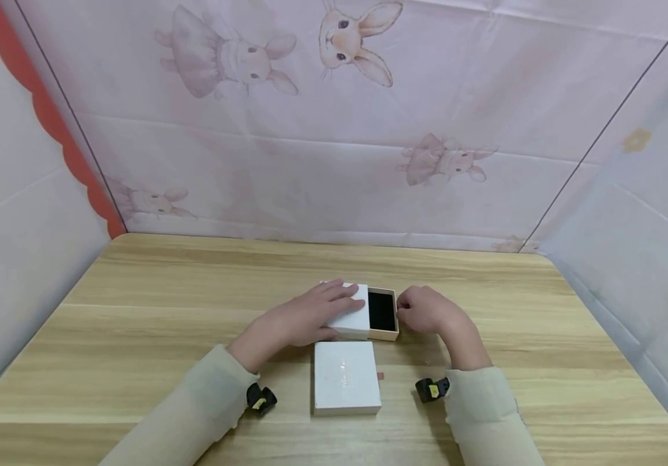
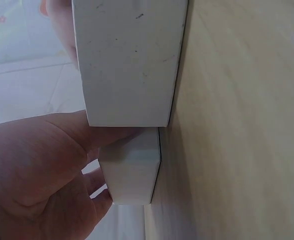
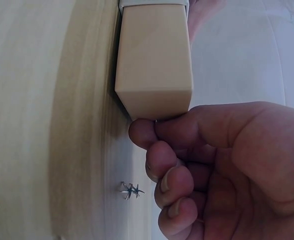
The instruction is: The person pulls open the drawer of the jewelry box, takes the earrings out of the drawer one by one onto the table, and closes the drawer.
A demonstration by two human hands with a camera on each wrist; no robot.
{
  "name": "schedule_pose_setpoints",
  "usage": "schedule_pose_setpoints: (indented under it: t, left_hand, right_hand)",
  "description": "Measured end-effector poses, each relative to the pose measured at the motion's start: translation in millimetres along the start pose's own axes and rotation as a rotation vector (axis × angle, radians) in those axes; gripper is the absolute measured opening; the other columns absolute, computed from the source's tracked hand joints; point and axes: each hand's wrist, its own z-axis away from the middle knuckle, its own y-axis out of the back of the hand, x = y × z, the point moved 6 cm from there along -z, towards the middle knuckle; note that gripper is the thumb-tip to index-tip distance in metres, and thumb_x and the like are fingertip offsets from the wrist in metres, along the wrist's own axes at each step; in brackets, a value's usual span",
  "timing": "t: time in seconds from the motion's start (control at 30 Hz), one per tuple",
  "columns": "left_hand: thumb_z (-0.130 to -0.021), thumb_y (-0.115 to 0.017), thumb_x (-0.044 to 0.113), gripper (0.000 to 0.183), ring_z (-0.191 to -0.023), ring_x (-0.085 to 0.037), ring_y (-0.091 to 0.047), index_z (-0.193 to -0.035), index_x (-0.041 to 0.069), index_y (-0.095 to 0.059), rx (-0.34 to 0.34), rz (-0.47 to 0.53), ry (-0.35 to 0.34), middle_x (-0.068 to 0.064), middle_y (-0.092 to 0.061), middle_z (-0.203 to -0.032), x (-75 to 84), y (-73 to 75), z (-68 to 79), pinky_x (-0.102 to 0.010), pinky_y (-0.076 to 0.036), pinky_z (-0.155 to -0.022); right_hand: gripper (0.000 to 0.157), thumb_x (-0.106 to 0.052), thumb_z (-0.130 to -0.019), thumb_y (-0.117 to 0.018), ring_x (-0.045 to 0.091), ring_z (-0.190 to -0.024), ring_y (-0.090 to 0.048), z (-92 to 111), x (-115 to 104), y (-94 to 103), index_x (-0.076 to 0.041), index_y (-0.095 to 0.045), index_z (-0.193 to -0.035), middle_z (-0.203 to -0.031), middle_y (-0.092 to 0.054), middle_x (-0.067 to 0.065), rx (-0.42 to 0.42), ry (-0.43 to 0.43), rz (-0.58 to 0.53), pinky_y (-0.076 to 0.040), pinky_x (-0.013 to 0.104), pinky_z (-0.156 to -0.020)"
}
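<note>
A white slide-out gift box [image 1: 350, 321] lies on the table, its beige drawer [image 3: 154, 52] partly drawn out to the right and showing a black lining [image 1: 382, 311]. My left hand [image 1: 311, 315] holds the white sleeve, fingers spread over the top and thumb along the near side. At the drawer's right end, my right hand [image 1: 427, 309] pinches with thumb and forefinger, the other fingers curled; what lies between the fingertips is hidden. Just in front sits a second white box [image 1: 345, 375], closed, with faint lettering and a small pinkish tab [image 1: 380, 376] on its right side.
Small shiny star-shaped pieces [image 3: 131, 190] lie on the wooden table [image 1: 165, 362] past my right fingers. Behind the table hangs a pink rabbit-print cloth [image 1: 311, 188], with pale cloth at both sides. Each wrist wears a black device, such as the right one [image 1: 432, 389].
</note>
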Motion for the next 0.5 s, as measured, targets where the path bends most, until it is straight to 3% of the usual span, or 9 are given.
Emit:
schedule_pose_setpoints:
  t: [0.5]
  left_hand:
    - [-0.097, -0.066, 0.021, 0.065, -0.154, -0.028, -0.016, -0.156, 0.021, -0.037, 0.005, 0.007, 0.000, -0.003, -0.023, -0.166, 0.7, 0.4, 0.4, -0.045, -0.017, -0.124]
  right_hand:
    - [0.028, -0.010, -0.095, -0.053, 0.017, -0.061, -0.048, 0.0, -0.9, -0.3, -0.009, -0.062, -0.068, -0.060, -0.048, -0.001, -0.002, -0.008, 0.006, -0.039, 0.030, -0.057]
